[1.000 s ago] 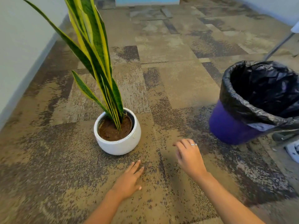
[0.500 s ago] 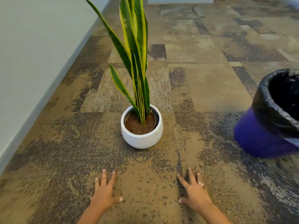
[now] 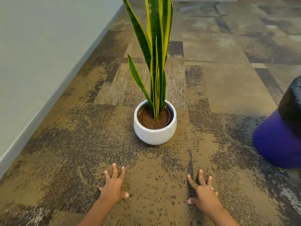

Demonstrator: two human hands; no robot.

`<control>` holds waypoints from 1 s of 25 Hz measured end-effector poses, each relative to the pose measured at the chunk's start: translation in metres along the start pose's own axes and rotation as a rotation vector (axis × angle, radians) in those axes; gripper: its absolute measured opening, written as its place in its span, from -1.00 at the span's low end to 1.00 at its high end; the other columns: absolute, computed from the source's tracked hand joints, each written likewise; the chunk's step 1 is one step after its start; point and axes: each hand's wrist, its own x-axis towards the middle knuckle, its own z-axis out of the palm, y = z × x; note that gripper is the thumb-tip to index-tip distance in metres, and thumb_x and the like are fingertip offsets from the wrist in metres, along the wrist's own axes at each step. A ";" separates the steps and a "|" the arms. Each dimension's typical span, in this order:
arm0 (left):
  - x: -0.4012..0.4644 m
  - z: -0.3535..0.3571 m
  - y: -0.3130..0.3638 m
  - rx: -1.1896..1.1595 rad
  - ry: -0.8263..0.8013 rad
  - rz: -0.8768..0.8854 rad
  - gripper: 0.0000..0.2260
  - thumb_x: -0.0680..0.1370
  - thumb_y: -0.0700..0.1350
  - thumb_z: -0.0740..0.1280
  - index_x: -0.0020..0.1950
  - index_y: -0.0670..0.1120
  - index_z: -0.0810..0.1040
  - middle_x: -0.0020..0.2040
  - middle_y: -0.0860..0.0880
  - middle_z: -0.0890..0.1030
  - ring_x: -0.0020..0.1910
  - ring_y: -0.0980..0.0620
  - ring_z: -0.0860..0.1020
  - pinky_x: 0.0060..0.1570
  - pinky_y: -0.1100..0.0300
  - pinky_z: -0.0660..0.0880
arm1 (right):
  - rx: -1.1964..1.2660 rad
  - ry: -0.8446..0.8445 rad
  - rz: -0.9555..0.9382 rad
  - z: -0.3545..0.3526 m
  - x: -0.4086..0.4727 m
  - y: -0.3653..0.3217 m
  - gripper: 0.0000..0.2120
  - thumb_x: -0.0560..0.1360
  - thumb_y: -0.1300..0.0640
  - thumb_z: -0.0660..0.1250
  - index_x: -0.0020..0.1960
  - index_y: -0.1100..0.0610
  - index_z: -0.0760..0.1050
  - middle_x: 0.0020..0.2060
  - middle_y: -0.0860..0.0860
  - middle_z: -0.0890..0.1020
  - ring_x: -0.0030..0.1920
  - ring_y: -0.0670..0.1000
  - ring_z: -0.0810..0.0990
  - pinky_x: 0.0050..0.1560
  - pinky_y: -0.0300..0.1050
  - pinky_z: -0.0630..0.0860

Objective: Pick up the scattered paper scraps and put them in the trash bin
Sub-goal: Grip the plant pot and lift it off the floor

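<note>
Paper scraps are not visible near the plant pot [image 3: 155,128]; both hands [image 3: 112,187] [image 3: 203,193] lie flat before it, fingers spread, holding nothing. Next: search elsewhere.

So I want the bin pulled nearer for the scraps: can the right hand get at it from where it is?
Probably yes. The right hand lies open on the carpet, and only bare carpet separates it from the purple trash bin on its right; it would need a sideways stretch.
</note>
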 end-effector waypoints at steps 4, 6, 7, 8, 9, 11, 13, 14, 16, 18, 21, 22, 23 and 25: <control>-0.004 -0.003 0.002 0.007 0.000 0.002 -0.03 0.43 0.05 0.44 0.54 0.05 -0.26 0.50 -0.07 -0.43 0.48 -0.32 -0.32 0.35 -0.39 0.20 | -0.022 0.021 0.000 0.004 -0.004 0.000 -0.16 0.49 -0.04 0.33 0.53 -0.14 -0.19 0.49 0.07 -0.41 0.48 0.35 -0.32 0.40 0.44 0.05; -0.012 -0.007 0.001 0.016 0.003 0.015 -0.07 0.46 0.03 0.41 0.54 0.03 -0.24 0.51 -0.07 -0.41 0.50 -0.29 -0.30 0.40 -0.34 0.15 | -0.072 0.020 -0.007 0.011 -0.009 -0.001 -0.21 0.55 -0.07 0.24 0.53 -0.10 -0.25 0.49 0.05 -0.42 0.49 0.35 -0.29 0.43 0.41 0.07; -0.018 -0.010 0.001 0.029 0.003 0.038 -0.11 0.48 0.01 0.40 0.55 0.02 -0.21 0.53 -0.06 -0.37 0.52 -0.26 -0.27 0.44 -0.28 0.11 | -0.102 0.032 -0.011 0.015 -0.013 -0.002 -0.22 0.56 -0.10 0.19 0.53 -0.07 -0.31 0.48 0.04 -0.44 0.50 0.34 -0.29 0.43 0.39 0.08; -0.028 -0.013 0.001 0.050 0.015 0.069 -0.16 0.50 -0.01 0.37 0.56 0.00 -0.16 0.56 -0.06 -0.30 0.54 -0.21 -0.21 0.47 -0.21 0.09 | -0.128 0.056 -0.013 0.017 -0.018 -0.002 -0.21 0.57 -0.15 0.13 0.50 -0.02 -0.38 0.45 0.02 -0.47 0.50 0.33 -0.29 0.44 0.38 0.06; -0.039 -0.016 0.003 0.076 0.050 0.102 -0.23 0.53 -0.03 0.35 0.56 0.00 -0.09 0.58 -0.05 -0.20 0.56 -0.15 -0.13 0.48 -0.13 0.11 | -0.147 0.094 -0.019 0.017 -0.023 -0.005 -0.19 0.57 -0.19 0.09 0.47 0.04 -0.45 0.43 0.03 -0.50 0.50 0.32 -0.30 0.44 0.36 0.02; -0.071 -0.027 0.004 0.077 0.213 0.157 -0.44 0.58 -0.11 0.26 0.54 -0.01 0.11 0.57 -0.04 0.12 0.53 -0.04 0.18 0.40 0.02 0.34 | -0.175 0.222 -0.068 0.011 -0.043 -0.016 -0.20 0.58 -0.19 0.04 0.44 0.15 -0.46 0.44 0.10 -0.44 0.51 0.26 -0.26 0.47 0.27 -0.02; -0.108 -0.046 0.007 0.004 0.385 0.196 -0.63 0.61 -0.18 0.19 0.42 -0.04 0.38 0.34 -0.02 0.51 0.19 0.06 0.57 0.08 0.20 0.58 | -0.152 0.451 -0.174 -0.001 -0.068 -0.032 -0.31 0.61 -0.05 0.11 0.53 0.21 -0.18 0.54 0.18 -0.09 0.53 0.21 0.08 0.44 0.13 0.20; -0.128 -0.058 0.010 -0.024 0.432 0.213 -0.69 0.62 -0.18 0.17 0.35 -0.04 0.46 0.21 0.01 0.60 0.02 0.11 0.62 -0.06 0.26 0.61 | -0.130 0.552 -0.212 -0.011 -0.083 -0.041 -0.40 0.60 0.06 0.20 0.53 0.22 0.04 0.51 0.19 0.19 0.42 0.18 0.36 0.33 0.05 0.42; -0.173 -0.092 0.015 -0.046 0.481 0.220 -0.75 0.62 -0.10 0.15 0.23 0.00 0.55 0.04 0.09 0.65 -0.15 0.17 0.61 -0.21 0.32 0.57 | -0.057 0.631 -0.228 -0.040 -0.123 -0.062 -0.60 0.55 0.21 0.29 0.38 0.18 0.37 0.21 0.09 0.57 0.02 0.04 0.65 -0.05 -0.11 0.64; -0.216 -0.129 0.019 -0.043 0.525 0.234 -0.79 0.62 -0.04 0.16 0.09 0.02 0.58 -0.19 0.15 0.61 -0.35 0.22 0.53 -0.37 0.35 0.49 | 0.030 0.686 -0.265 -0.071 -0.165 -0.079 -0.84 0.56 0.19 0.29 0.10 0.19 0.55 -0.14 0.05 0.68 -0.28 0.01 0.66 -0.31 -0.10 0.65; -0.288 -0.189 0.025 -0.074 0.609 0.293 -0.83 0.59 0.00 0.22 -0.02 0.02 0.59 -0.45 0.17 0.44 -0.55 0.25 0.36 -0.55 0.42 0.24 | 0.145 0.764 -0.318 -0.126 -0.235 -0.097 -0.89 0.52 0.17 0.36 -0.15 0.19 0.59 -0.43 0.00 0.64 -0.52 -0.02 0.58 -0.52 -0.15 0.57; -0.312 -0.207 0.027 -0.075 0.636 0.299 -0.83 0.59 0.01 0.23 -0.05 0.01 0.59 -0.49 0.15 0.41 -0.57 0.23 0.36 -0.57 0.40 0.25 | 0.157 0.785 -0.335 -0.143 -0.260 -0.102 -0.90 0.49 0.17 0.40 -0.18 0.17 0.59 -0.46 -0.02 0.62 -0.55 -0.05 0.55 -0.55 -0.19 0.51; -0.336 -0.225 0.029 -0.075 0.659 0.298 -0.83 0.59 0.01 0.23 -0.07 0.01 0.58 -0.50 0.14 0.41 -0.56 0.21 0.38 -0.58 0.36 0.30 | 0.155 0.787 -0.347 -0.162 -0.286 -0.107 -0.92 0.46 0.18 0.43 -0.21 0.16 0.59 -0.49 -0.03 0.60 -0.58 -0.07 0.52 -0.59 -0.25 0.44; -0.381 -0.262 0.034 -0.079 0.694 0.286 -0.81 0.59 0.02 0.22 -0.12 0.00 0.55 -0.51 0.11 0.41 -0.54 0.17 0.42 -0.54 0.26 0.39 | 0.138 0.785 -0.375 -0.199 -0.337 -0.117 -0.90 0.39 0.18 0.49 -0.26 0.12 0.59 -0.54 -0.07 0.56 -0.62 -0.12 0.47 -0.65 -0.43 0.19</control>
